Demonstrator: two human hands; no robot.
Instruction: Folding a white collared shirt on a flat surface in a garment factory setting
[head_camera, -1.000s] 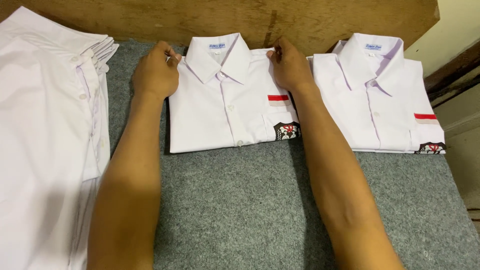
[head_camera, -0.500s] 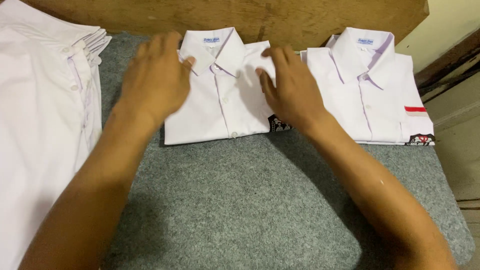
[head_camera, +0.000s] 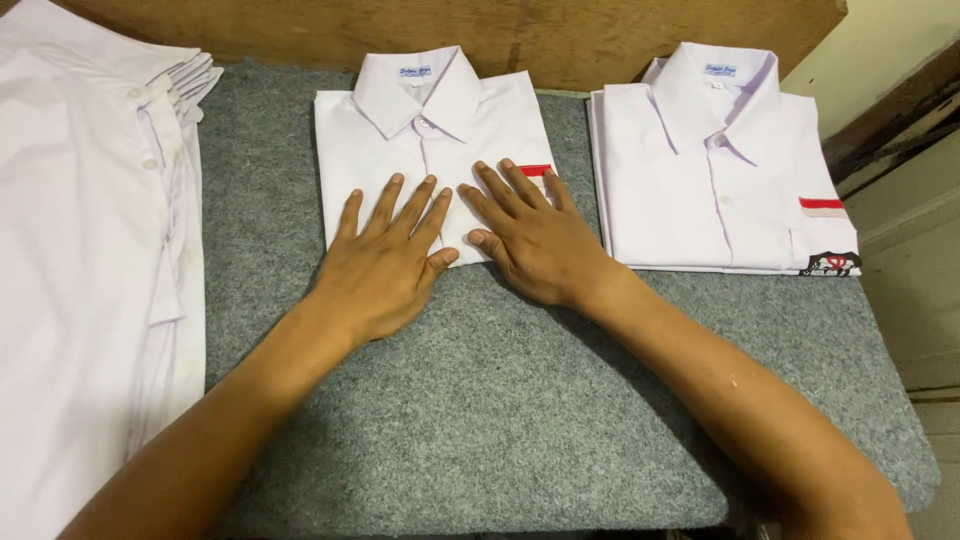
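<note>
While both hands are laid flat with fingers spread, the left hand (head_camera: 385, 255) and right hand (head_camera: 530, 240) are pressed on the folded shirt (head_camera: 430, 140), its collar lying straight ahead of them.

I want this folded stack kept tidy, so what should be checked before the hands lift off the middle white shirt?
1. Both hands flat: left hand and right hand lie palm-down on the lower edge of the folded white collared shirt: ok.
2. Collar buttoned and centred: ok.
3. Shirt fully on the grey felt mat: ok.
4. Gap to the second folded white shirt on the right: ok.
5. Clear of the stack of unfolded white shirts: ok.
6. Folds underneath even: cannot tell.
</note>
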